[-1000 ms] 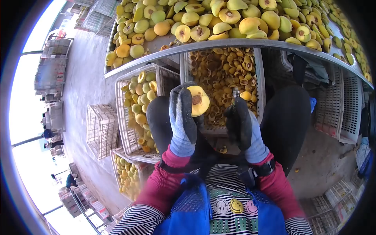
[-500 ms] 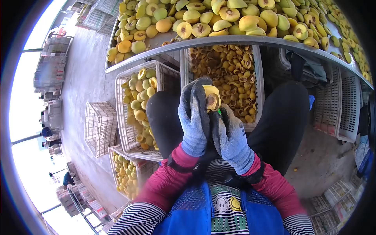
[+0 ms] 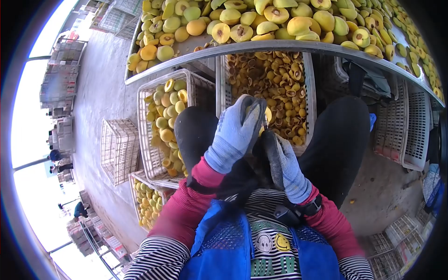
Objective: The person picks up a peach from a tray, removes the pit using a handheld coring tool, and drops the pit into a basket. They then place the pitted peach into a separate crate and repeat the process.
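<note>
My left hand (image 3: 235,133), in a blue glove with dark-coated fingers, is closed around a yellow peach half (image 3: 268,115); only a sliver of the fruit shows past the fingers. Just right of it and lower, my right hand (image 3: 285,164), gloved the same way, has its fingers pressed together. A thin tool tip (image 3: 262,130) shows between the hands; the rest of that tool is hidden in the right hand. Below and beyond the hands stands a crate (image 3: 311,100) of brownish-yellow, hollowed fruit pieces.
A metal-edged table (image 3: 196,57) heaped with peach halves (image 3: 242,32) spans the far side. Left of my knees stand a crate (image 3: 143,109) of peaches, another filled crate (image 3: 136,205) and a separate white crate (image 3: 119,144). Stacked crates (image 3: 401,126) stand right.
My left hand has turned over the peach half, hiding most of its cut face. The right hand has drawn slightly down and right, and its wrist has turned.
</note>
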Demonstrator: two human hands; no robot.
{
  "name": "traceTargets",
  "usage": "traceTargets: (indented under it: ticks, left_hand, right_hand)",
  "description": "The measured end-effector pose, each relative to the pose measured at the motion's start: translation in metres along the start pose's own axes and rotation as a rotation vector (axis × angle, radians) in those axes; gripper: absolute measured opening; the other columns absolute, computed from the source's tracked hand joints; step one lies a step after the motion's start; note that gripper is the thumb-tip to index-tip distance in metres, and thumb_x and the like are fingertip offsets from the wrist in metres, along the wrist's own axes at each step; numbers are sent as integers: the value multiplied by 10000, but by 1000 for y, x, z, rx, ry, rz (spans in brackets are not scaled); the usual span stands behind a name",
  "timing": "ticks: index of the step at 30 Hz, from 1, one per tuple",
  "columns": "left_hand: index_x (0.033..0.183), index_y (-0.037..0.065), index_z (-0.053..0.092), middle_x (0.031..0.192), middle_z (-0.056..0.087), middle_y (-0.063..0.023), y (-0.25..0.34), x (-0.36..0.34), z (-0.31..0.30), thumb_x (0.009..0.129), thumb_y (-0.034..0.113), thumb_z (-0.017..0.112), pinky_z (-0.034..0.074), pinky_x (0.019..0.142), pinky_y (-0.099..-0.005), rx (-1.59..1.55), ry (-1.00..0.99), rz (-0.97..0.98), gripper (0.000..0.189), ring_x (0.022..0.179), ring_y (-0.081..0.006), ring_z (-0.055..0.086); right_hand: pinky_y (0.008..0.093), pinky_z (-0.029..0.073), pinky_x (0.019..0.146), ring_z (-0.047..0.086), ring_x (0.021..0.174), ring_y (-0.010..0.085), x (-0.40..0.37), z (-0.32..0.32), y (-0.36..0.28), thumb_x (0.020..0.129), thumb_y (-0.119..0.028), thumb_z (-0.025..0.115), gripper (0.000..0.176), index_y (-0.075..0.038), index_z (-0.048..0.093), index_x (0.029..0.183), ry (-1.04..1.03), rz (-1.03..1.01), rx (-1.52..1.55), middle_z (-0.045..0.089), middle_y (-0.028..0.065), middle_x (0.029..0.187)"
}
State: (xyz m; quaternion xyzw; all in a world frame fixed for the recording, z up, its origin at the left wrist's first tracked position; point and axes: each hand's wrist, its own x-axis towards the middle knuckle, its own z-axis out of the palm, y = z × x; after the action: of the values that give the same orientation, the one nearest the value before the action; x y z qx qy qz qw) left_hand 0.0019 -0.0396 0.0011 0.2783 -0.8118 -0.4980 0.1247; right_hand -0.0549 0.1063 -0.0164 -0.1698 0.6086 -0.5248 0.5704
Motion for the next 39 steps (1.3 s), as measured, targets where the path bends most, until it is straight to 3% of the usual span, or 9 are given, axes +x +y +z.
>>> traceTargets:
  ticks: [1,5,9,16,22,30,33,34,39]
  left_hand:
    - [986,-13,556,782,605,-112,-31,4,-4,885,146,509,467,654,-301,119,-140,271,194,719,-211,601]
    - [1031,-16,547,897,585,-79,-19,-6,0,922,164,471,453,695,-267,-271,-185,-222,224,789,-121,548]
    - [1165,-22,501,983,580,-67,-7,-20,27,957,217,447,447,778,-247,-521,177,50,321,879,-103,535]
    - [1063,-30,581,957,627,-72,-4,-7,-16,929,254,513,455,790,-267,-644,-226,-217,321,875,-160,595]
    - [1015,-31,593,902,636,-128,-3,-10,2,838,131,563,475,740,-299,-174,114,159,242,810,-199,621]
    - [1084,-35,562,946,621,-119,-15,-19,10,938,331,457,493,769,-282,-673,-303,-127,407,884,-193,608]
    - [1093,-14,532,950,622,-149,-64,-33,53,930,406,438,524,775,-331,-835,288,-218,461,855,-224,622]
    - [1059,-15,547,939,626,-144,-46,-35,32,955,331,421,526,753,-307,-1595,54,-570,383,823,-207,625]
    - [1021,-16,574,891,631,-105,-50,-48,-59,969,309,416,523,640,-244,-622,625,-152,366,723,-162,615]
  right_hand:
    - [208,461,642,565,744,101,8,3,25,978,-235,419,324,4,500,1181,41,-80,161,579,61,892]
    - [239,485,762,587,835,120,9,12,35,979,-242,430,321,-26,481,1212,50,-181,536,575,90,1041]
    - [244,481,772,593,842,126,9,13,28,965,-218,466,334,-3,477,1220,-13,5,573,600,78,961]
    - [242,456,646,573,715,112,5,12,4,948,-155,457,222,38,538,1022,146,-563,-119,627,51,830]
    - [218,395,425,511,491,130,-2,12,0,963,-351,442,351,-15,536,925,-122,-42,511,560,56,692]
    - [210,260,272,319,350,77,-4,13,0,955,-513,319,490,-77,525,867,-833,338,1454,429,21,568]
    - [189,268,274,318,359,65,2,2,-5,966,-494,301,500,-69,563,931,-795,111,1482,408,13,569]
    - [186,266,278,312,359,64,9,-4,-3,967,-486,310,494,-67,569,936,-838,116,1478,396,4,564]
    - [188,255,279,298,359,58,15,-2,19,959,-494,342,498,-62,575,877,-812,339,1389,373,-7,539]
